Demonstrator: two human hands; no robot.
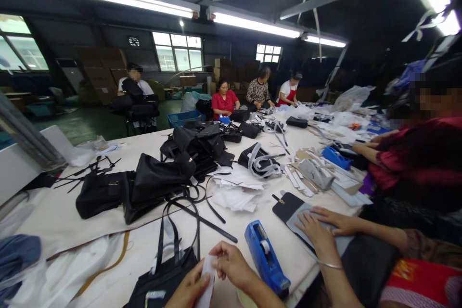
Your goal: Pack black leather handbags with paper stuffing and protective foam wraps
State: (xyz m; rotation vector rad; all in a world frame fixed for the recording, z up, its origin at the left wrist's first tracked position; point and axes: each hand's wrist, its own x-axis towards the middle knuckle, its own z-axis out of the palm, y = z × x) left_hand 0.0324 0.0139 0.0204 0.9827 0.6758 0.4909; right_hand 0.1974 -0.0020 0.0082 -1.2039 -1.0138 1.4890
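Observation:
My left hand [192, 283] is closed on a strip of white paper or tissue [206, 288], low in the head view. My right hand [231, 263] pinches the upper part of the same strip. Just left of my hands lies a black handbag [159, 273] with its thin straps standing up; its lower part runs out of view. Close on the right of my right hand stands a blue tape dispenser [266, 262] with a roll in it. Beyond my hands is a pile of white paper sheets [236, 187].
Black bags [155, 180] are heaped at left centre. On the right, a co-worker's hands [323, 226] press flat on a grey-lined black bag [287, 207]. Another person [422, 154] sits farther right. Several people work at the table's far end. White plastic [83, 269] lies at lower left.

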